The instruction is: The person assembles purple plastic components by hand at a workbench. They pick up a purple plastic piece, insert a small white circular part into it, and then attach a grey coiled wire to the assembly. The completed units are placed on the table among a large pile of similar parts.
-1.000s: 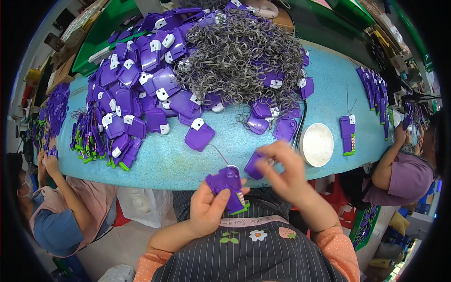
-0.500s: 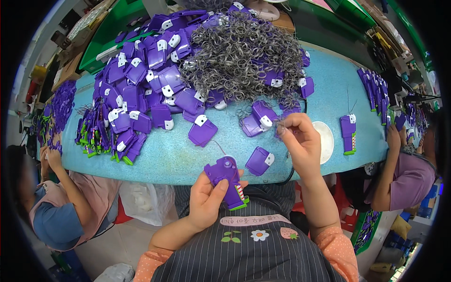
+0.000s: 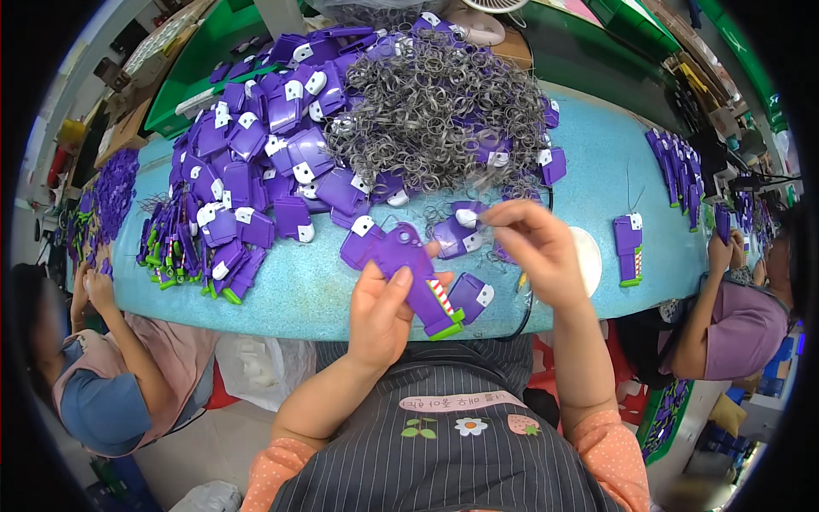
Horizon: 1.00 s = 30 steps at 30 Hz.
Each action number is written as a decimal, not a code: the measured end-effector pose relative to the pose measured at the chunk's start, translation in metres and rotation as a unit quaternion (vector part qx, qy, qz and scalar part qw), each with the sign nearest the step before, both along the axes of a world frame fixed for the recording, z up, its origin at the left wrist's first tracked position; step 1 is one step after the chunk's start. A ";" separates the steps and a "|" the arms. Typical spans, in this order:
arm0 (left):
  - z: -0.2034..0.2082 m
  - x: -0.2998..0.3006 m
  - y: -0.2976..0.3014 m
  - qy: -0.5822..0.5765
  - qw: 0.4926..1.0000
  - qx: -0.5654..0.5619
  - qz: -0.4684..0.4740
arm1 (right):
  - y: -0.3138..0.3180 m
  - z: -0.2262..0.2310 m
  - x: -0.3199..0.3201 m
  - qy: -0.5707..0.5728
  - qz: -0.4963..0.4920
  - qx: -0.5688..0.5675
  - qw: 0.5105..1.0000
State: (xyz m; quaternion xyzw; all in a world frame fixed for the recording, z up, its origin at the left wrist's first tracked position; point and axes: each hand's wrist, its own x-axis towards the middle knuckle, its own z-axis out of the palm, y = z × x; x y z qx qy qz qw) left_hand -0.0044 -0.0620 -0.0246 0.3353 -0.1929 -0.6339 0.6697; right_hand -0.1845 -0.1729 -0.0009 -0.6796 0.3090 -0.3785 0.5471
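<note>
Our left hand (image 3: 384,311) is closed on a purple toy piece with a green foot and a red-and-white striped patch (image 3: 415,273), thumb on top and fingers wrapped behind, holding it tilted just above the near edge of the turquoise table (image 3: 307,290). Our right hand (image 3: 533,247) has its thumb and forefinger pinched together on what looks like a thin grey metal ring or spring at the fringe of the grey pile (image 3: 435,111); the piece itself is too small for us to make out clearly. Half a second ago that right hand was lower and further right, fingers down among the loose purple parts near the white round dish (image 3: 593,247); now it has come up and across toward the toy, and the left hand has lifted the toy higher and closer to it. We judge from this that a small metal part has been fetched and is being brought to the held piece for fitting. Loose purple housings with white tabs (image 3: 256,171) lie heaped to the left, one single housing (image 3: 472,294) just below the toy. Other people sit at the left (image 3: 94,375) and right (image 3: 734,316) ends of the table, busy with their own pieces.
</note>
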 end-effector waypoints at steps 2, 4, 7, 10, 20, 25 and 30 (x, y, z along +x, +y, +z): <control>-0.005 0.004 0.006 -0.018 1.000 0.008 0.015 | 0.006 -0.014 -0.006 0.042 -0.013 0.048 0.998; -0.012 0.006 0.010 -0.027 0.999 0.024 0.027 | 0.014 -0.015 -0.002 -0.001 -0.107 0.037 0.994; -0.017 0.008 0.014 -0.044 0.997 0.048 0.042 | 0.028 -0.002 -0.005 0.133 -0.200 -0.088 0.967; -0.015 0.014 0.020 -0.066 0.995 0.050 0.051 | 0.027 0.000 -0.013 0.318 -0.187 -0.263 0.891; 0.001 0.010 0.041 -0.085 0.996 -0.012 -0.012 | 0.035 0.012 -0.004 0.167 -0.153 -0.041 0.973; 0.000 -0.004 0.029 0.009 0.997 -0.001 -0.074 | 0.057 0.001 0.018 0.113 -0.095 -0.226 0.963; -0.003 0.001 0.031 0.020 0.991 -0.015 -0.135 | 0.073 -0.007 0.011 0.070 -0.044 -0.138 0.987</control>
